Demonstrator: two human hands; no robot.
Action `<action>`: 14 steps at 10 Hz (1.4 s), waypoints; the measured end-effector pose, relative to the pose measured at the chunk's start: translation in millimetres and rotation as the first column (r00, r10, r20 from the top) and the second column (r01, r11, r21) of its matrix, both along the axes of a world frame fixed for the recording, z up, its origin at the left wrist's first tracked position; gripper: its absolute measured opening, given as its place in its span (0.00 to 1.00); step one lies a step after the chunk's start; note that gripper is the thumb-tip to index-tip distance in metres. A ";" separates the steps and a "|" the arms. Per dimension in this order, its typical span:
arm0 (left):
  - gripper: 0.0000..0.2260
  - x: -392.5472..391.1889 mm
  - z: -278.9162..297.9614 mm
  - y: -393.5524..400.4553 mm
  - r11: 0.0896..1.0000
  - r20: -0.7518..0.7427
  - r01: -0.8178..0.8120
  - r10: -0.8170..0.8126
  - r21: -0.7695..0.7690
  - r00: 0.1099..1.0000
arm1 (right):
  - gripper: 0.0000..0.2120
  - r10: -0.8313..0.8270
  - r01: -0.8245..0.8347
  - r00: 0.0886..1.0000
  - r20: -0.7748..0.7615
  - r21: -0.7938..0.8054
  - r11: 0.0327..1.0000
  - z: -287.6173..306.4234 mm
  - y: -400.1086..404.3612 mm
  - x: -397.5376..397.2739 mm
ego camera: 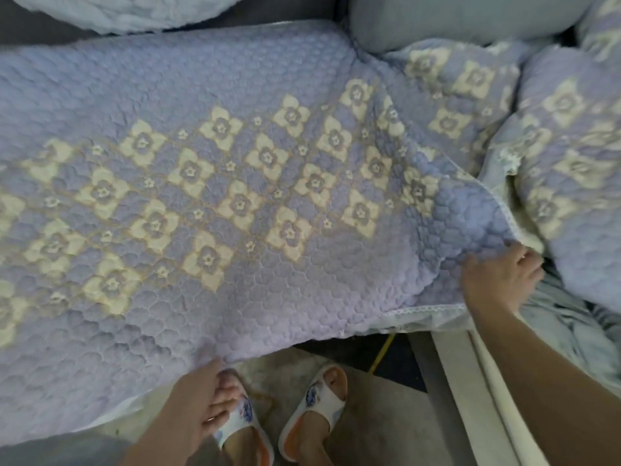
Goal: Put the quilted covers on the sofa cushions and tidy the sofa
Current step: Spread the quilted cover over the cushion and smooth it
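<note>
A lilac quilted cover (208, 183) with cream flower patterns lies spread over the sofa seat cushion and fills most of the view. My left hand (198, 401) pinches its front edge near the bottom middle, where the fabric hangs over the seat front. My right hand (497, 280) grips the cover's right front corner by its white lace trim. A second quilted cover (571, 156) of the same pattern lies bunched at the right, over another cushion.
A plain grey-blue cushion (453, 18) leans at the back right and a pale fluffy pillow (117, 8) sits at the back left. Crumpled light fabric (564, 317) lies at the right. My feet in white slippers (312, 415) stand on the floor by the sofa's white base (470, 381).
</note>
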State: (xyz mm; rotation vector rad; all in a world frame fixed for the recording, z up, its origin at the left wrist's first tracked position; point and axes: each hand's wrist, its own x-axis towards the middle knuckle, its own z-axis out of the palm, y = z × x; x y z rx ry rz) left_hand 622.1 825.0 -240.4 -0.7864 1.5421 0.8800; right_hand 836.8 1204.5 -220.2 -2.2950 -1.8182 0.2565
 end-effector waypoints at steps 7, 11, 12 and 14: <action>0.16 -135.0 40.6 200.9 0.665 -0.844 0.530 -0.485 -0.527 -0.231 | 0.11 -0.069 -0.209 0.904 -0.422 -0.577 0.790 -25.8 -21.3 11.6; 0.25 73.8 -41.4 211.1 -0.171 -0.588 0.709 -0.445 -0.684 -0.675 | 0.40 -0.428 0.002 0.657 -0.621 -0.566 0.824 -103.9 13.3 -10.7; 0.21 64.5 -39.5 216.2 -0.189 -0.621 0.702 -0.351 -0.686 -0.701 | 0.31 -0.322 0.033 0.739 -0.591 -0.446 0.894 -98.0 -0.6 -19.2; 0.20 41.8 -25.4 282.0 -0.221 -0.711 0.727 -0.160 -0.650 -0.684 | 0.23 -0.079 -0.063 0.920 -0.384 -0.343 0.937 -79.7 -19.7 -23.3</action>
